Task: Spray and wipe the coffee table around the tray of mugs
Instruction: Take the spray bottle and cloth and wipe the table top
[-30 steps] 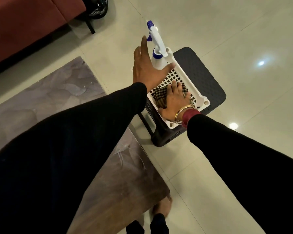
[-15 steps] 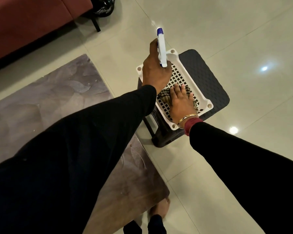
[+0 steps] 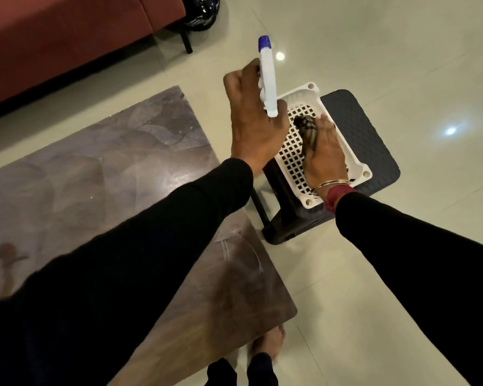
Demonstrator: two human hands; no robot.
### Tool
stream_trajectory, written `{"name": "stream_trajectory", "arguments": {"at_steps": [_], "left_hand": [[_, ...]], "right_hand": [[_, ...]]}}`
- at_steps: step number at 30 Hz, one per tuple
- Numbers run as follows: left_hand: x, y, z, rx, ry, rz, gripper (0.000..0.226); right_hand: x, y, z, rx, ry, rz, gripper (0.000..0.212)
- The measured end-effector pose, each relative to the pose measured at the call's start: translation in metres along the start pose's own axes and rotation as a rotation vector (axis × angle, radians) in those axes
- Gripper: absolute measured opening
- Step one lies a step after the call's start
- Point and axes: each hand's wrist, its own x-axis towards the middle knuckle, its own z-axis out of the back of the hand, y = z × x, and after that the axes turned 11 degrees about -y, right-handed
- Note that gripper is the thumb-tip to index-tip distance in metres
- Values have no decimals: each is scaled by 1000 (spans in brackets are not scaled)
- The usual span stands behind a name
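My left hand (image 3: 251, 115) is closed around a white spray bottle (image 3: 267, 79) with a blue nozzle, held above the near-left corner of a white perforated basket (image 3: 354, 160). My right hand (image 3: 322, 151) grips a checked brown cloth (image 3: 307, 129) inside that basket, lifting it off the mesh floor. The coffee table (image 3: 109, 168), with a glossy grey-brown marbled top, lies to the left beneath my left arm. The tray of mugs is not in view.
The basket sits on a dark plastic stool (image 3: 363, 126) standing on a pale tiled floor (image 3: 374, 288). A red sofa (image 3: 67, 34) runs along the top left, with a dark bag (image 3: 201, 9) beside it. My foot (image 3: 268, 344) is by the table's near corner.
My left hand closed on the spray bottle and lifted it out of the basket. My right hand went from lying flat on the cloth to gathering it up.
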Motion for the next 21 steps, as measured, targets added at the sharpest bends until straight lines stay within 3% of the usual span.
{"name": "stream_trajectory", "arguments": {"at_steps": [4,9,13,21], "left_hand": [[-26,5,77,96,-47,70,49],[-75,24,175,154,-11,416,28],[-96,35,229,187,44,649,25],[-94,62,274,206,99,670,9]], "right_hand": [[3,49,-10,81,33,173,63],[-12,136,-45,120,194,350,68],[-35,186,-87,30,392,418,70],[-66,203,-131,-291,458,398,72]]}}
